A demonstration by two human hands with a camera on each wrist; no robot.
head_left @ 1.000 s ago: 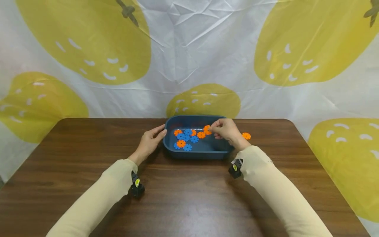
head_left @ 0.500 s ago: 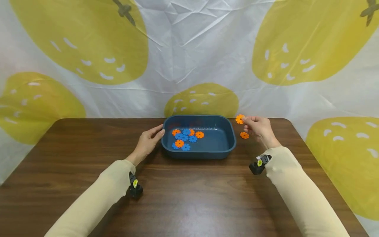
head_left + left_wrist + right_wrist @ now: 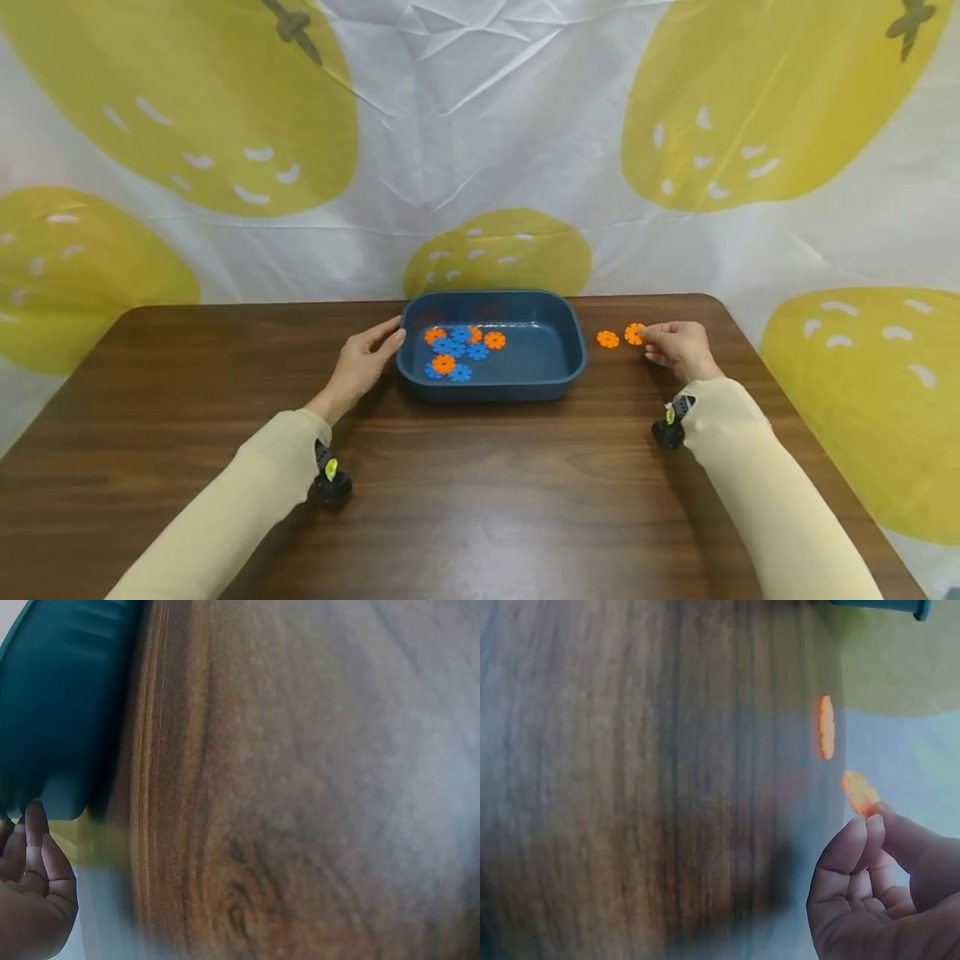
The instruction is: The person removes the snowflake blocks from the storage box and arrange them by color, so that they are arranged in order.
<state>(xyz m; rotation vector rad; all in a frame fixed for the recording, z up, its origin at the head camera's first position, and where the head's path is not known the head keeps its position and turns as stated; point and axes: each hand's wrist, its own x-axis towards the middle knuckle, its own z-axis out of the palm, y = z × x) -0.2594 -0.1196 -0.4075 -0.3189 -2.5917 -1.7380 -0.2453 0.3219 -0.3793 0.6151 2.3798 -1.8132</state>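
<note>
My right hand [image 3: 681,346] pinches an orange notched plastic disc [image 3: 634,334] between thumb and fingertips, right of the tray. In the right wrist view that disc [image 3: 860,793] is tilted at my fingertips. A second orange disc [image 3: 608,339] lies flat on the table between it and the tray. At the left end of the dark blue tray [image 3: 491,392], my left hand [image 3: 360,367] grips the rim with thumb and fingers. Inside the tray's left half, several blue discs [image 3: 477,352] and orange discs [image 3: 494,340] lie loosely, some overlapping.
The brown wooden table [image 3: 480,500] carries the tray near its back edge. Behind it hangs a white cloth [image 3: 480,167] with large yellow fruit prints. A small black camera [image 3: 667,429] is strapped to each wrist.
My right hand has lifted an orange disc out of the tray and carried it right, past the other orange disc, then lowered it toward the table. My left hand stays at the tray.
</note>
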